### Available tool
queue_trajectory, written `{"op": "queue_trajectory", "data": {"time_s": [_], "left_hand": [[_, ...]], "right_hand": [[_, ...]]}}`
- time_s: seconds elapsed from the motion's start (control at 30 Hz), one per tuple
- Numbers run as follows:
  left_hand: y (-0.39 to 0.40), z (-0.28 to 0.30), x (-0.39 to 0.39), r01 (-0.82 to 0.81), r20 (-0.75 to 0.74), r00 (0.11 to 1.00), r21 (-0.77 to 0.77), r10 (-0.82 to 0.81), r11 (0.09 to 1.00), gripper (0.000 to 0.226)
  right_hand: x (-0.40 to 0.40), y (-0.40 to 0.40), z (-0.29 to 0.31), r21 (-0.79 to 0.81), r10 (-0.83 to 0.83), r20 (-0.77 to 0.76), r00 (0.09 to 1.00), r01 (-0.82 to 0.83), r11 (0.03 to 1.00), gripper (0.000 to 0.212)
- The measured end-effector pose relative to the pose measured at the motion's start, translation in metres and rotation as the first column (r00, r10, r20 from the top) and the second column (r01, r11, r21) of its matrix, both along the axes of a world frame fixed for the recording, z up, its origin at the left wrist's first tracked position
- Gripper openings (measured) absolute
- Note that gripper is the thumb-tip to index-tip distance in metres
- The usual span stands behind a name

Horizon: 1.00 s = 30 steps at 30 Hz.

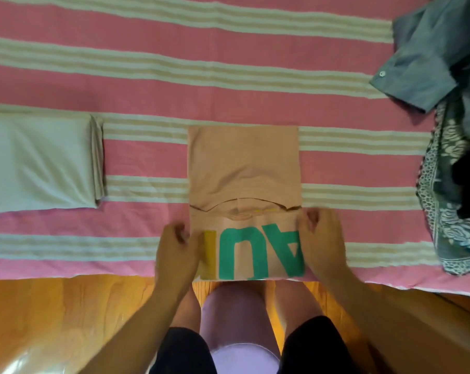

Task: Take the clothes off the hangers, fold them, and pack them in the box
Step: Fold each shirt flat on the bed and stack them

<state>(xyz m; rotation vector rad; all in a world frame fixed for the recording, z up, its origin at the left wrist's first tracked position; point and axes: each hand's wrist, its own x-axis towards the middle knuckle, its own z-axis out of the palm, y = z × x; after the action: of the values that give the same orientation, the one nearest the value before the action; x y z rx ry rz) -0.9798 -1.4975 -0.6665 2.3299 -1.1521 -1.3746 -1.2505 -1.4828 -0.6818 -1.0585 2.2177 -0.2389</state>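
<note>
A peach T-shirt (pixel 244 168) with green and yellow letters lies folded into a narrow strip on the pink striped bed cover (pixel 174 85), near its front edge. My left hand (pixel 175 252) grips the shirt's near left edge. My right hand (pixel 321 244) grips the near right edge. A pale grey folded garment (pixel 39 163) lies at the left. No box or hanger is in view.
A heap of unfolded clothes sits at the right: a blue-grey shirt (pixel 428 63) over a patterned grey-green cloth (pixel 442 211). The wooden floor (pixel 66 319) and my knees are below the bed's edge.
</note>
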Motion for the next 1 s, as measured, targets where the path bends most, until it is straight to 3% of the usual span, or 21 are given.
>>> {"op": "queue_trajectory", "data": {"time_s": [0.07, 0.13, 0.23, 0.33, 0.47, 0.57, 0.63, 0.7, 0.73, 0.77, 0.87, 0.93, 1.0], "left_hand": [[0.022, -0.005, -0.006, -0.110, -0.028, 0.993, 0.160, 0.116, 0.981, 0.021], [0.030, -0.009, -0.012, -0.076, -0.059, 0.994, 0.235, 0.093, 0.969, 0.022], [0.031, -0.002, -0.006, -0.065, -0.182, 0.976, 0.275, 0.119, 0.959, 0.024], [0.037, 0.021, 0.004, -0.132, -0.373, 0.886, 0.366, 0.275, 0.921, 0.022], [0.047, 0.053, 0.009, -0.198, -0.295, 0.883, 0.473, 0.366, 0.858, 0.036], [0.009, 0.081, 0.006, -0.287, -0.376, 0.801, 0.442, 0.466, 0.850, 0.063], [-0.034, 0.096, 0.002, -0.363, -0.470, 0.689, 0.434, 0.551, 0.825, 0.053], [-0.077, 0.098, 0.001, -0.473, -0.557, 0.539, 0.420, 0.631, 0.775, 0.027], [-0.094, 0.096, 0.001, -0.520, -0.561, 0.539, 0.366, 0.629, 0.772, 0.025], [-0.104, 0.089, 0.002, -0.542, -0.532, 0.603, 0.274, 0.595, 0.794, 0.024], [-0.107, 0.060, 0.001, -0.361, -0.288, 0.891, 0.014, 0.350, 0.932, 0.032], [-0.099, 0.037, -0.005, -0.205, -0.153, 0.967, 0.017, 0.205, 0.979, 0.036], [-0.091, 0.015, -0.013, -0.136, -0.075, 0.987, 0.048, 0.139, 0.990, 0.030]], "right_hand": [[0.014, 0.031, -0.010, 0.184, -0.196, 0.062, 0.979, 0.182, 0.966, 0.041], [0.024, 0.045, -0.017, 0.241, -0.238, 0.087, 0.967, 0.212, 0.947, 0.042], [0.027, 0.043, -0.006, 0.252, -0.376, 0.252, 0.892, 0.314, 0.915, 0.032], [0.022, 0.050, 0.020, 0.306, -0.418, 0.363, 0.833, 0.317, 0.898, 0.012], [0.015, 0.062, 0.056, 0.463, -0.469, 0.327, 0.820, 0.293, 0.836, 0.026], [0.006, 0.022, 0.083, 0.413, -0.535, 0.368, 0.760, 0.382, 0.827, 0.056], [-0.002, -0.026, 0.100, 0.380, -0.590, 0.477, 0.652, 0.452, 0.807, 0.046], [-0.010, -0.074, 0.107, 0.388, -0.652, 0.571, 0.498, 0.537, 0.749, 0.026], [-0.014, -0.093, 0.105, 0.353, -0.637, 0.556, 0.533, 0.543, 0.762, 0.025], [-0.017, -0.107, 0.099, 0.308, -0.590, 0.504, 0.631, 0.507, 0.805, 0.025], [-0.017, -0.118, 0.063, 0.187, -0.332, 0.281, 0.900, 0.288, 0.939, 0.022], [-0.009, -0.115, 0.040, 0.190, -0.149, 0.219, 0.964, 0.108, 0.976, 0.031], [-0.003, -0.111, 0.017, 0.185, -0.085, 0.224, 0.971, 0.043, 0.982, 0.041]]}}
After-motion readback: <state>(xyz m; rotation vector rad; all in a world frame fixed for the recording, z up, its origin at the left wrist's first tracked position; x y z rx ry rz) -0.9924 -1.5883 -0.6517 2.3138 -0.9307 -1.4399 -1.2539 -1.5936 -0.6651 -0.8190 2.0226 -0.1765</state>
